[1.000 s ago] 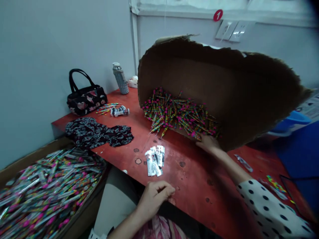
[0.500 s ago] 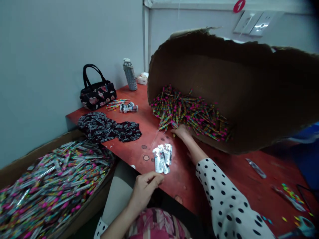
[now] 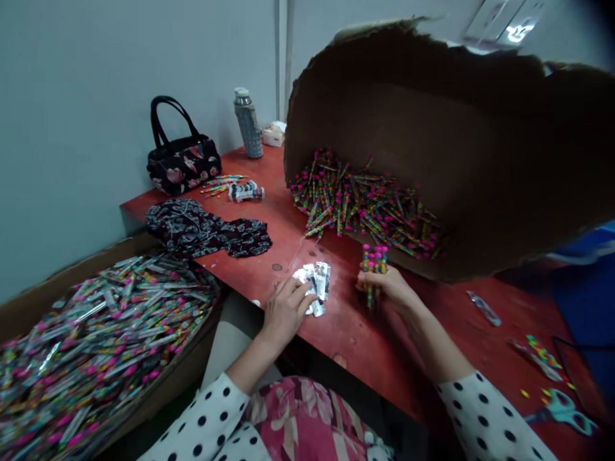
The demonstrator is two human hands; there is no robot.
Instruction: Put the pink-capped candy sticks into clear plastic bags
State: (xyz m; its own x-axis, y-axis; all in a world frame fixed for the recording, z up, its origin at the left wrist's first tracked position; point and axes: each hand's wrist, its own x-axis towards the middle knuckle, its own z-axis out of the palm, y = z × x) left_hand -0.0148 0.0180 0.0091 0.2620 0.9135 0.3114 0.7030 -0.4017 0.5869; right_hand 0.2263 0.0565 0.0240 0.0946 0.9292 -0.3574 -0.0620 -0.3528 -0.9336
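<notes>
In the right hand point(image 3: 390, 288), over the red tabletop point(image 3: 355, 352), there's an upright bundle of slim multicoloured sticks with hot-pink tips point(image 3: 374, 261). Fingers and thumb are clamped round it, hiding the middle, so no exact count from me. Off to its left, the left hand point(image 3: 284, 312) is over some flat, shiny silver sachets point(image 3: 321, 280). It covers part of them, and I can't tell if it's pinching one. Beyond the right hand, a big torn-edged brown cardboard box point(image 3: 432, 121) holds a heap of similar sticks point(image 3: 355, 205); its right side goes dark and runs out of frame. Left of the left hand, a brown carton point(image 3: 67, 274) full of clear-wrapped, pink-tipped sticks point(image 3: 106, 346) is cut off too. Sachets do have printing, but it's too tiny and glary to read.
</notes>
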